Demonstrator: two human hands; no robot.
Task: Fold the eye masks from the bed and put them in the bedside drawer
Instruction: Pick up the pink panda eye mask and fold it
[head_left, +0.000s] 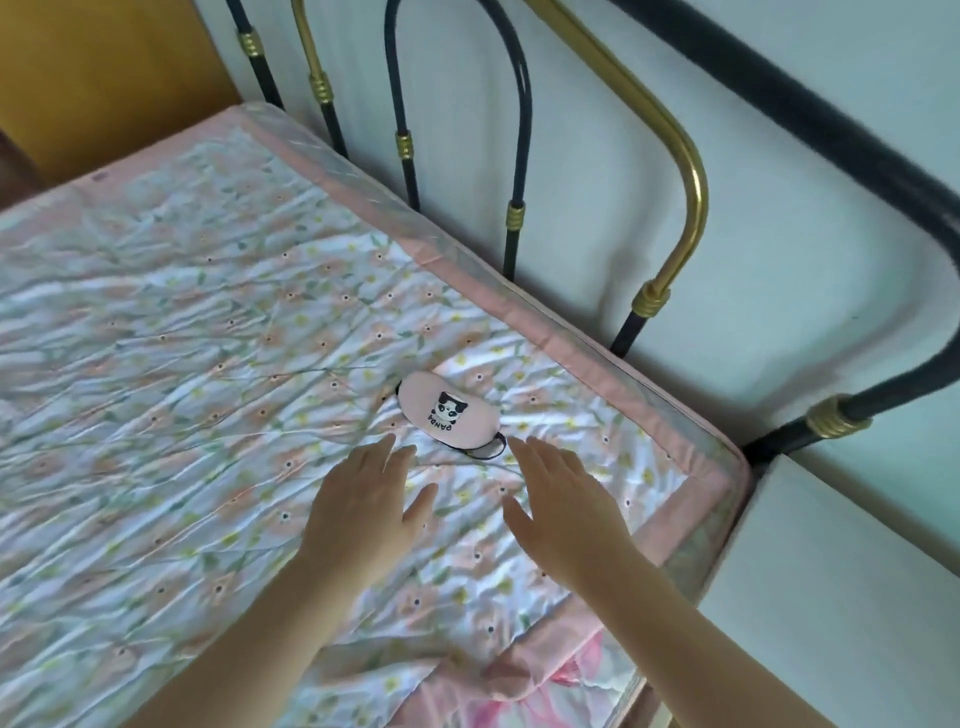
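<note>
**Both hands spread above the quilt, the eye mask just past the fingertips**

A pink eye mask (448, 415) lies flat on the bed (182, 338), printed with a small panda and the word PANDA. It sits just beyond both hands, between the lines of their fingers, and neither hand touches it. Its dark strap (491, 448) shows only as a loop at the end nearest the right fingertips and a sliver at the far end – the rest is hidden under the mask.

The left hand (363, 506) is held palm down with fingers straight and slightly fanned, holding nothing. The right hand (563, 512) mirrors it, also flat and empty, its fingertips close to the strap loop. Whether the palms rest on the quilt or hover above it is hard to tell. Both forearms run out of the bottom edge of the view.

Beyond the mask, further from the hands, stands the black and brass headboard (519, 208) against a pale wall. To the right of the right hand a white bedside cabinet (841, 597) is cut off by the frame edge – only its top is seen, and any drawer front is out of sight. Near the right forearm a fold of pink fabric (545, 675) is blurred
</note>
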